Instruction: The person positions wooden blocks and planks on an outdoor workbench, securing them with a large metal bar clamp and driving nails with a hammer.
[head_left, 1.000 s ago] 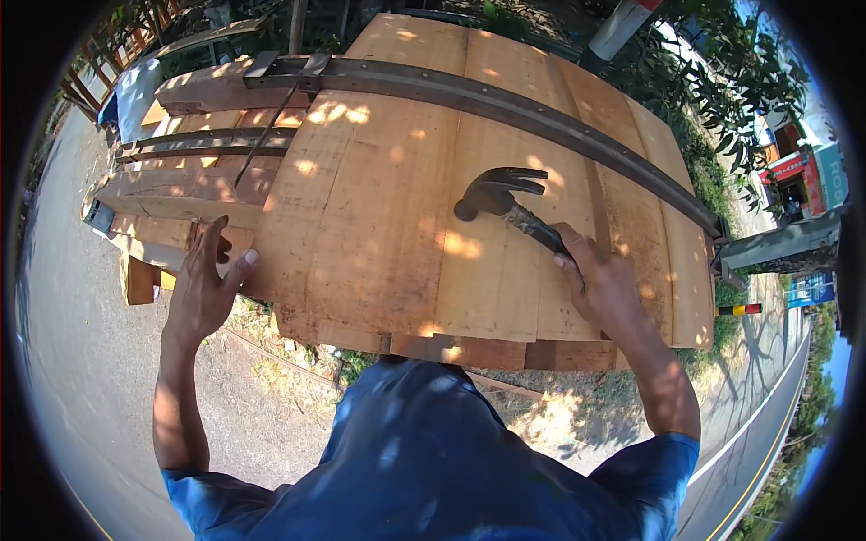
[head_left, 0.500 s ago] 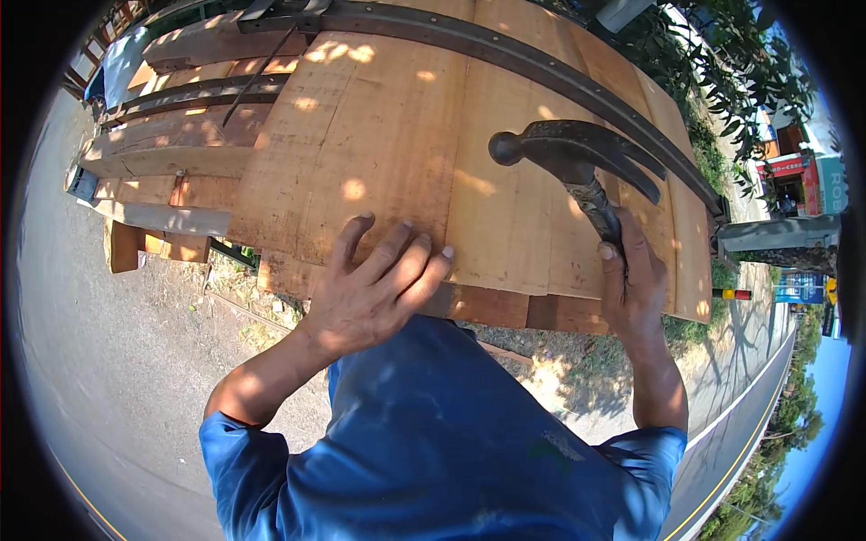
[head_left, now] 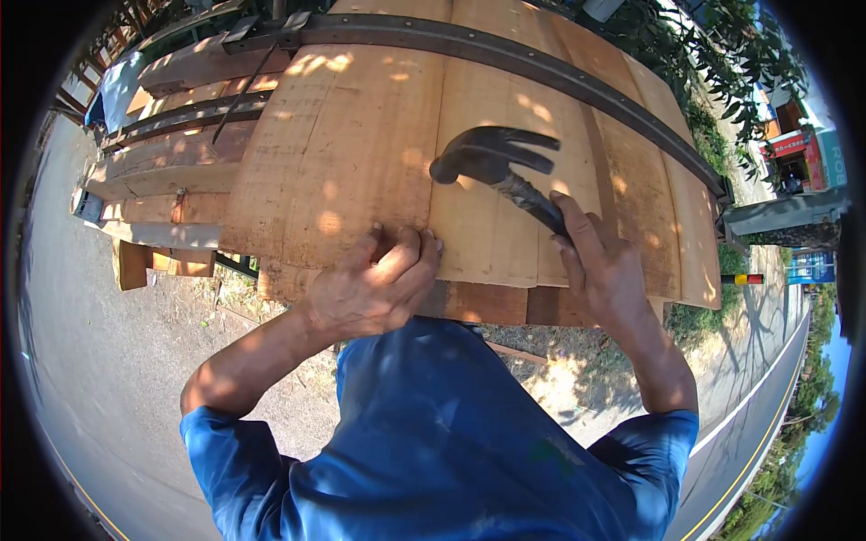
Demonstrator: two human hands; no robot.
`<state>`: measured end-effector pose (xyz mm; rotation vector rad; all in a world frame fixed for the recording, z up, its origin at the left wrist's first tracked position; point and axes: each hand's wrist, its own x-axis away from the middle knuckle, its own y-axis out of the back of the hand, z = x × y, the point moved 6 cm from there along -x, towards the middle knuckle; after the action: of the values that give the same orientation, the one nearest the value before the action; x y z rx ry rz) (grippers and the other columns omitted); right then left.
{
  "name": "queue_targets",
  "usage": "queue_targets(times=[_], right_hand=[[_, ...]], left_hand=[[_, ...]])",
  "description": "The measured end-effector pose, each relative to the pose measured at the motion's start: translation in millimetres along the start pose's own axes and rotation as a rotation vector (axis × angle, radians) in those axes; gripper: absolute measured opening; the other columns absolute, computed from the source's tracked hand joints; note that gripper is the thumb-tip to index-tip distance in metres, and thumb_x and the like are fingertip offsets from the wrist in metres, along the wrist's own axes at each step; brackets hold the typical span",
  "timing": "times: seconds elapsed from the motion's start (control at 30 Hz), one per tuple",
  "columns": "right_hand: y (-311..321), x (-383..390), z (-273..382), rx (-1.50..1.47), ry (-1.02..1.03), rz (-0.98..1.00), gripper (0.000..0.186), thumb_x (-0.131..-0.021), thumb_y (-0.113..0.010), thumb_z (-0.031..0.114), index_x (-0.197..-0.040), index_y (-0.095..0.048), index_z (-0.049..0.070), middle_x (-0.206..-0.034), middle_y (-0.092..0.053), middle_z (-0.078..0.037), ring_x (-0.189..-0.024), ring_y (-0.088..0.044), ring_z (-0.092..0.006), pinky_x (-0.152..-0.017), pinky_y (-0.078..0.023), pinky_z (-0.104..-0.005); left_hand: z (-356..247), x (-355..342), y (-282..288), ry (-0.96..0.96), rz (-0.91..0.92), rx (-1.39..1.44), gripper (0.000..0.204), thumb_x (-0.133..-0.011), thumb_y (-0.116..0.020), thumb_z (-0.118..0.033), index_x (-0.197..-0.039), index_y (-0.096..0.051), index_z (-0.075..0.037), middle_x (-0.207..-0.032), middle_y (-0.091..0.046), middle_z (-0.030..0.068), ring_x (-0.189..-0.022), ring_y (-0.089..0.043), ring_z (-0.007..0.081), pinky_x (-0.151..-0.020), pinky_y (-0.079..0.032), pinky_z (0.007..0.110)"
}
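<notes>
My right hand (head_left: 609, 275) is wrapped round the dark handle of a claw hammer (head_left: 492, 155). The hammer is above the wooden panel of joined boards (head_left: 352, 135), its round face toward the left and its claw toward the far right. Near the panel's front edge, beside a seam between boards, my left hand (head_left: 379, 284) rests with bent fingers drawn together. Its fingertips touch the wood; whether something small is between them is hidden.
A long dark metal bar (head_left: 505, 54) with a row of holes crosses the far part of the panel. Stacked timber beams (head_left: 171, 171) lie at the left. Low leafy branches (head_left: 731, 99) hang at the far right, and a road (head_left: 762, 410) runs along the right.
The hammer has swung left and nearer to my left hand, its head now over the middle seam. My left fingers, spread wider before, have curled closer together.
</notes>
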<state>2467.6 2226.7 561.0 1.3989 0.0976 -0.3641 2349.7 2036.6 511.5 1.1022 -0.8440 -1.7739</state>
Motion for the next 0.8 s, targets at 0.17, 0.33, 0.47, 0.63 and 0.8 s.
queue_targets(times=[0.17,0.33,0.47,0.63,0.8], right_hand=[[10.4,-8.9,5.4,0.122,0.005,0.185,0.053,-0.088,-0.068,0.014,-0.138,-0.051,0.009,-0.084,-0.062,-0.013,-0.063,-0.065,-0.0316,-0.057,-0.054,-0.0429],[29.1,-23.8,6.6,-0.085,-0.002,-0.146,0.044,-0.092,-0.064,0.017,-0.134,-0.054,0.008,-0.079,-0.062,-0.014,-0.064,-0.066,-0.0317,-0.056,-0.055,-0.0416],[1.4,-29.3,4.9,-0.013,0.007,-0.047,0.044,-0.093,-0.064,0.018,-0.134,-0.054,0.008,-0.08,-0.063,-0.014,-0.064,-0.066,-0.0327,-0.057,-0.055,-0.041],[-12.4,-23.1,-13.5,-0.11,-0.147,0.158,0.043,-0.095,-0.061,0.017,-0.136,-0.053,0.008,-0.094,-0.066,-0.018,-0.077,-0.066,-0.0379,-0.069,-0.054,-0.0469],[16.0,7.0,-48.7,-0.15,-0.262,0.022,0.043,-0.095,-0.059,0.022,-0.135,-0.051,0.008,-0.097,-0.066,-0.021,-0.079,-0.067,-0.0411,-0.072,-0.054,-0.0512]], left_hand=[[-1.8,4.5,0.1,0.084,0.0,0.019,0.049,-0.078,-0.056,-0.023,-0.12,-0.065,-0.001,-0.117,-0.062,0.0106,-0.109,-0.061,0.0248,-0.093,-0.051,0.042],[-3.4,8.1,-3.7,0.143,-0.08,0.073,0.049,-0.081,-0.053,-0.024,-0.12,-0.062,0.004,-0.117,-0.061,0.0172,-0.108,-0.061,0.0284,-0.09,-0.051,0.042],[-3.7,6.5,-4.2,0.138,-0.057,0.083,0.047,-0.081,-0.053,-0.019,-0.121,-0.061,0.005,-0.12,-0.06,0.0184,-0.11,-0.06,0.0302,-0.092,-0.05,0.044],[-1.1,1.4,-3.1,0.135,-0.038,0.098,0.046,-0.083,-0.051,-0.02,-0.119,-0.061,0.007,-0.118,-0.06,0.0199,-0.11,-0.059,0.0314,-0.093,-0.05,0.045],[-4.3,-2.1,0.2,0.174,-0.048,0.208,0.043,-0.083,-0.053,-0.013,-0.12,-0.059,0.009,-0.123,-0.056,0.0238,-0.112,-0.058,0.0368,-0.094,-0.049,0.049]])
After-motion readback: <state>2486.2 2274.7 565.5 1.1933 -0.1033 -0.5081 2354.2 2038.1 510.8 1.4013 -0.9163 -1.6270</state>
